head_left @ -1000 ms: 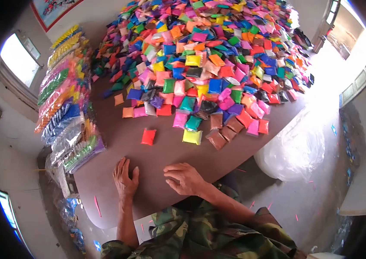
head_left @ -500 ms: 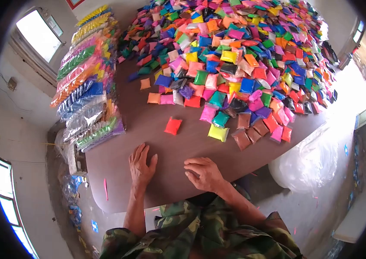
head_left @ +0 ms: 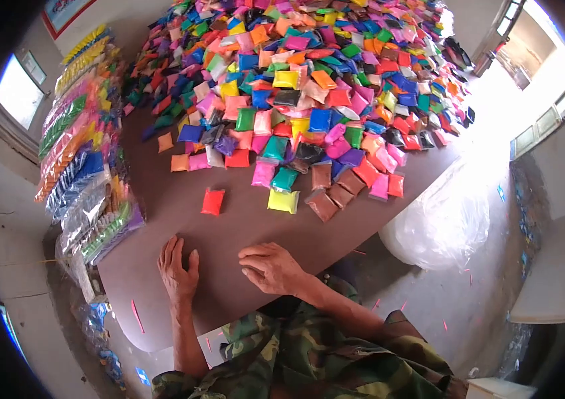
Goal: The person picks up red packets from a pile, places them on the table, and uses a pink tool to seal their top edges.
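My left hand (head_left: 178, 271) lies flat on the brown table (head_left: 216, 233), fingers stretched out and thumb apart, holding nothing. To its right, my right hand (head_left: 270, 268) rests on the tabletop with its fingers loosely bent and the thumb apart; nothing shows in it. A small red packet (head_left: 212, 201) lies alone on the table beyond both hands, touched by neither. Beyond my right hand sits a yellow-green packet (head_left: 283, 201) at the near edge of the large heap of colourful packets (head_left: 289, 80). Several brown packets (head_left: 322, 205) lie to its right.
Along the table's left side stand rows of packets in clear plastic (head_left: 73, 156). A thin pink strip (head_left: 137, 316) lies near the front left corner. Right of the table, a big translucent plastic bag (head_left: 439, 226) stands on the floor. Blue wrappers (head_left: 111, 362) are scattered at lower left.
The view has turned to the right, so the table and both hands appear further left. Both hands keep nearly the same pose, and the packets have not visibly moved on the table.
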Tool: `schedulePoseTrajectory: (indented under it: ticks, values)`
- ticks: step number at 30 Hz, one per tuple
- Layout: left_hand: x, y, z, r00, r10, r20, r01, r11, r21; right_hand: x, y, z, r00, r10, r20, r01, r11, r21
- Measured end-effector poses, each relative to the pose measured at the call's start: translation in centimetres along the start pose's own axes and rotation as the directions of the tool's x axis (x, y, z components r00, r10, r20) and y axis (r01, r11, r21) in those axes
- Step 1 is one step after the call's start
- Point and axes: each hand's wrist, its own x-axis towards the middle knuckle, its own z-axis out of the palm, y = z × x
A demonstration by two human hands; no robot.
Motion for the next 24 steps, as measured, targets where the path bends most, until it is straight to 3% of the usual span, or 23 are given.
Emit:
schedulePoseTrajectory:
  ticks: [24]
  values:
    - [-0.15,-0.64,0.51,0.997,0.049,-0.062,-0.049,0.999,-0.007,0.26,-0.32,-0.35,0.999,-0.008,-0.034,0.009,0.999,0.033]
